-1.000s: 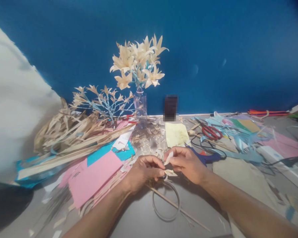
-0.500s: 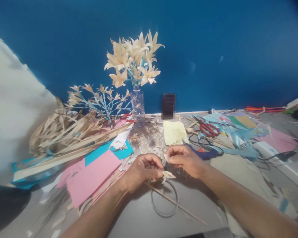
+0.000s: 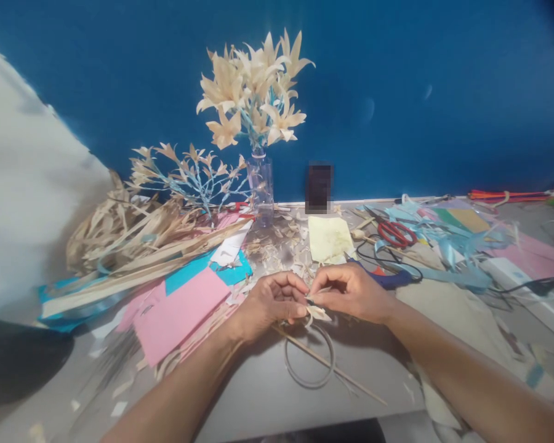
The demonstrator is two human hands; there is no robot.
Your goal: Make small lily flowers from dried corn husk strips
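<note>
My left hand [image 3: 274,301] is closed, thumb against fingers, at the top of a thin grey ring [image 3: 310,386]. A pale, pointed petal [image 3: 319,314] pokes out to the right of its fingertips, at the ring's upper edge. Right beside it, my right hand [image 3: 353,294] pinches a small pale petal, mostly hidden by the fingertips. The fingertips of both hands almost meet. Under the ring, a thin stick [image 3: 360,387] slants across the grey table [image 3: 258,394].
Behind stands a clear bottle [image 3: 261,197] with pale flowers [image 3: 253,92]. Left lie smaller flowers [image 3: 203,172], dry husk strips [image 3: 115,234] and pink paper [image 3: 180,317]. Right are red-handled scissors [image 3: 397,234], blue ribbons [image 3: 457,246], a beige cloth [image 3: 447,326] and a yellow paper [image 3: 329,240].
My right hand has brought its small petal down and left against my left fingertips. The camera view has tilted slightly, so the background sits higher and a little to the right.
</note>
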